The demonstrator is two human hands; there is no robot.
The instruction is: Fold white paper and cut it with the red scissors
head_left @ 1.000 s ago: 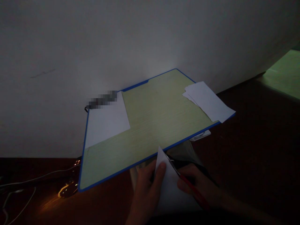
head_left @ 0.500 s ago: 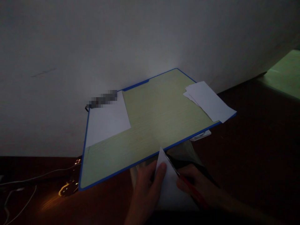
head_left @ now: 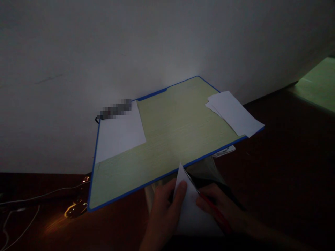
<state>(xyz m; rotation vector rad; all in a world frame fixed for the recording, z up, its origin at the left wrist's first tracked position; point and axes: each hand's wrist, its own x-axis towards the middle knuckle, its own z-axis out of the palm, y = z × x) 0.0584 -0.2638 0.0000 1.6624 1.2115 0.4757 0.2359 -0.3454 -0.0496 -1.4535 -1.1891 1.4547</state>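
Note:
My left hand (head_left: 167,205) pinches a white sheet of paper (head_left: 195,218), its thumb lying on top near the pointed upper corner. That corner reaches the near edge of a small table (head_left: 170,139) with a pale wood-look top and blue rim. My right hand (head_left: 217,200) is closed round red-handled scissors (head_left: 213,209). Their dark blades lie along the paper's right edge, close to the tip; how far they are parted is hard to make out in the dim light. The lower part of the paper fades into shadow over my lap.
White paper (head_left: 120,136) lies on the table's left, beside a blurred-out object (head_left: 115,109). More sheets (head_left: 237,113) overhang the right edge. A pale wall (head_left: 157,42) stands behind. White cables (head_left: 42,198) and a shiny, lit object (head_left: 75,209) are at the lower left.
Almost nothing differs. The view has shifted very slightly, and both hands keep their hold on the paper and scissors.

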